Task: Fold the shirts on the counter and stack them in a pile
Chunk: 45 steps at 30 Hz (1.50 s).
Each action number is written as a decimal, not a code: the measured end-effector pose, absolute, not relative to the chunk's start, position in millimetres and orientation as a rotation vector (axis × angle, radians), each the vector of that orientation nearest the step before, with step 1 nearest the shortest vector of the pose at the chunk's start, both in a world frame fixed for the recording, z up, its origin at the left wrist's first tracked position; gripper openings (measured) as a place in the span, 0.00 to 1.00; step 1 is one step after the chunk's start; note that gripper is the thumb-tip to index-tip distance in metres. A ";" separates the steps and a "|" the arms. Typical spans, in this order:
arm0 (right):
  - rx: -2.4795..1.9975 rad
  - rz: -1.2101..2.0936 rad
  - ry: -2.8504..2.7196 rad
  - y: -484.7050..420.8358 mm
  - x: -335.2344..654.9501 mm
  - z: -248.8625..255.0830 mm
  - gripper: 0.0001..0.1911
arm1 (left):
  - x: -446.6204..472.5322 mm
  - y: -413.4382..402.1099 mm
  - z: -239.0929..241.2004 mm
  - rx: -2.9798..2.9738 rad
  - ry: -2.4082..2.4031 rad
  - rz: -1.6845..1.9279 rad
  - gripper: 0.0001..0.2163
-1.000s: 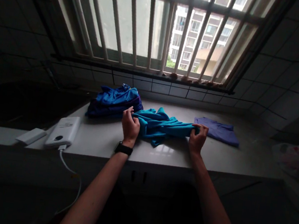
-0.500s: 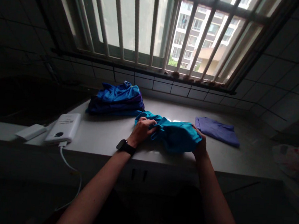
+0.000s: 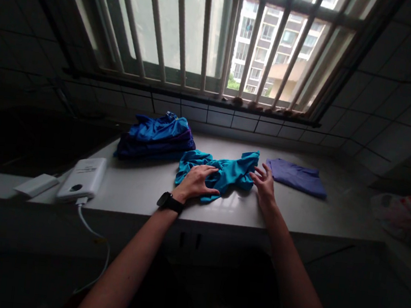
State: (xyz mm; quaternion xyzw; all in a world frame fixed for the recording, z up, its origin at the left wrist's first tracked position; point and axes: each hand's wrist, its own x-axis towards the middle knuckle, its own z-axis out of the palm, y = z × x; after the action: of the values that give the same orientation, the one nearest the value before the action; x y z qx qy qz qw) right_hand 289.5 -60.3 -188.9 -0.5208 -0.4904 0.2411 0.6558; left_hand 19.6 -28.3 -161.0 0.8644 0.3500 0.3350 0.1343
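Note:
A crumpled teal garment (image 3: 225,172) lies on the pale countertop (image 3: 142,191) below the barred window. My left hand (image 3: 197,181), with a black watch on the wrist, rests flat on the garment's left part, fingers spread. My right hand (image 3: 263,183) hovers open at the garment's right edge, fingers apart and just touching the cloth. A stack of folded blue and purple clothes (image 3: 155,137) sits to the left behind it. A flat purple cloth (image 3: 295,177) lies to the right.
A white power bank (image 3: 81,184) with a cable hanging over the counter edge sits at the left, beside a small white block (image 3: 34,185). A plastic bag (image 3: 404,216) lies at the far right. Tiled walls close in on both sides.
Both hands held the teal garment bunched and lifted; now it is set down on the counter, and both hands have let go and lie open on or beside it.

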 end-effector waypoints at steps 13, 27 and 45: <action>-1.457 -0.161 -1.088 -77.5 277.7 -170.2 0.07 | 1.3 -18.4 -154.7 1.725 1.588 1.922 0.10; -1.691 0.036 -1.618 -85.1 264.4 -177.1 0.32 | 11.2 -23.6 -168.6 2.443 1.108 1.105 0.24; -1.237 0.277 -1.902 -99.9 246.2 -135.8 0.31 | 12.7 -49.0 -141.2 2.444 0.778 1.302 0.06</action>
State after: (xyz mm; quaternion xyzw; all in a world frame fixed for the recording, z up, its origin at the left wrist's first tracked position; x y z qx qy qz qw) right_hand 246.2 -99.9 -135.8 -0.4923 -0.7571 0.1104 0.4151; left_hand 12.7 -49.0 -141.2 0.8422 0.2682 0.4486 0.1323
